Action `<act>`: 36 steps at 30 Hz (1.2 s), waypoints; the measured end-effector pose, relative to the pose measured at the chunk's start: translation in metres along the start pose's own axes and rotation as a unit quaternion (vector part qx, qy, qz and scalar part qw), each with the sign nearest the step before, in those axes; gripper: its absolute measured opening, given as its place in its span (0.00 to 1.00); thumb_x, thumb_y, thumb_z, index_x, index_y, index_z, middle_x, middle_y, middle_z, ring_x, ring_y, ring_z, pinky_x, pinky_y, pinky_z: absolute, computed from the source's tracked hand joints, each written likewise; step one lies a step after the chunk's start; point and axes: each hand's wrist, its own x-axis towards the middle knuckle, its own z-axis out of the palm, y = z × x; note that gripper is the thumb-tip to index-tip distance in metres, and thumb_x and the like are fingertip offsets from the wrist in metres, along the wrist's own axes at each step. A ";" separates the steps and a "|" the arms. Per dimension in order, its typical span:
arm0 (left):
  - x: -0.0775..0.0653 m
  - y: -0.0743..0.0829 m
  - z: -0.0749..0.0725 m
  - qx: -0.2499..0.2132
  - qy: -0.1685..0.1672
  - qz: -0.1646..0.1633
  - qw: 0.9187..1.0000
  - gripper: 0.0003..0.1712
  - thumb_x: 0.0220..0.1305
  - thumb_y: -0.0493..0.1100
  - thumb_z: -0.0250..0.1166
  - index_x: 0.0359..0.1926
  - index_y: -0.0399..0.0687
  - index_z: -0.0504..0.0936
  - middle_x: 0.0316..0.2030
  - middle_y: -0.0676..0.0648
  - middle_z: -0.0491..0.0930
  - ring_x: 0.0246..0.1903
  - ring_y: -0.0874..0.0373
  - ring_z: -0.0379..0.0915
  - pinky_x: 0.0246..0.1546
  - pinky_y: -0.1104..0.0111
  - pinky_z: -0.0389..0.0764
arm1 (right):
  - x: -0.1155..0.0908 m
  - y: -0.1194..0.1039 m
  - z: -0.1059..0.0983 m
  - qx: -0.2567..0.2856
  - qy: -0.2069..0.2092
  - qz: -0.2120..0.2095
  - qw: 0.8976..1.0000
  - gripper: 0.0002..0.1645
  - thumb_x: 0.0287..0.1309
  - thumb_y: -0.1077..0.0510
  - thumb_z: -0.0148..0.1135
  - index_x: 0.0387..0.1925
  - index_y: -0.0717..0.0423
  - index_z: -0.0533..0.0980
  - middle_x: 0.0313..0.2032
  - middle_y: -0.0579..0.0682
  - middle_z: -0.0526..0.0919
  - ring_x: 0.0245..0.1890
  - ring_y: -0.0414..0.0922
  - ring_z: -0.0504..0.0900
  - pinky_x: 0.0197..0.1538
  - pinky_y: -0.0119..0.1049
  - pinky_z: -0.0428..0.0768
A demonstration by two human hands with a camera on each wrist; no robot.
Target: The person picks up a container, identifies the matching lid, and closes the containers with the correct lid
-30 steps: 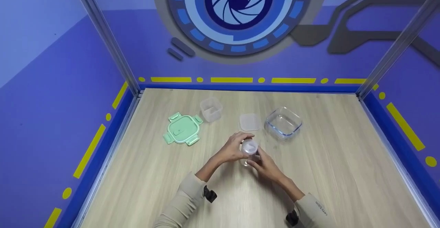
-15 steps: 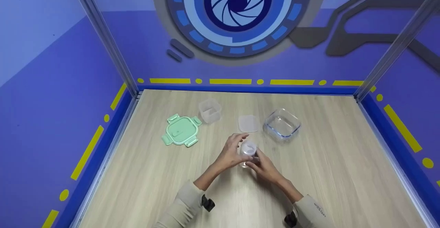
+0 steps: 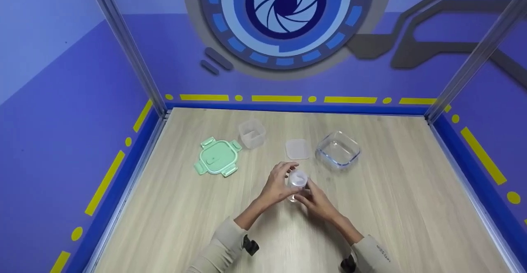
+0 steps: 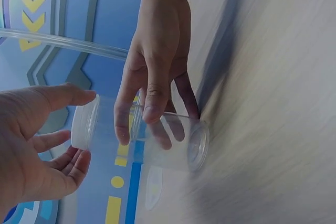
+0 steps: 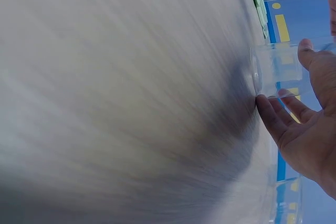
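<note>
A clear cylindrical jar (image 4: 152,158) with a whitish translucent lid (image 4: 84,124) stands in front of the person, its base at the tabletop. On the jar's left, the left hand (image 3: 275,186) holds the lid by its rim, the thumb on one side and curled fingers on the other. The right hand (image 3: 320,202) grips the jar's body lower down, thumb opposite the fingers. Nothing can be made out inside the jar. In the right wrist view the right hand (image 5: 310,135) wraps the jar (image 5: 281,66) near its base.
Behind the hands lies a flat translucent square lid (image 3: 297,149). Right of it stands a square glass container (image 3: 338,164). A translucent divided box (image 3: 252,135) and a green lid with clips (image 3: 218,157) sit to the left on the wooden table (image 3: 185,223).
The left fingers have shifted left at the lid's far side, while the thumb has moved right along its near side. The right hand keeps its grip on the jar.
</note>
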 end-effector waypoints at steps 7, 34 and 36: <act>0.006 -0.006 -0.007 -0.004 -0.042 0.019 0.999 0.38 0.48 0.36 0.79 0.62 0.38 0.77 0.50 0.39 0.83 0.53 0.48 0.78 0.53 0.66 0.83 | 0.002 0.000 -0.002 -0.001 -0.002 -0.018 1.000 0.40 0.67 0.58 0.66 0.74 0.64 0.61 0.65 0.64 0.76 0.62 0.61 0.79 0.61 0.56 0.81; -0.009 -0.004 0.010 0.025 0.052 -0.045 0.997 0.37 0.44 0.51 0.84 0.55 0.40 0.83 0.49 0.43 0.83 0.49 0.51 0.78 0.49 0.67 0.77 | 0.002 -0.003 -0.009 0.013 -0.052 0.040 0.998 0.43 0.69 0.55 0.64 0.76 0.63 0.56 0.68 0.64 0.74 0.67 0.58 0.74 0.67 0.56 0.76; -0.009 -0.001 0.012 0.033 0.059 -0.053 0.996 0.38 0.44 0.52 0.84 0.55 0.41 0.83 0.49 0.43 0.82 0.49 0.52 0.78 0.50 0.65 0.77 | 0.002 -0.005 -0.009 0.010 -0.053 0.040 0.998 0.42 0.70 0.54 0.63 0.76 0.64 0.56 0.68 0.64 0.73 0.68 0.59 0.73 0.67 0.57 0.74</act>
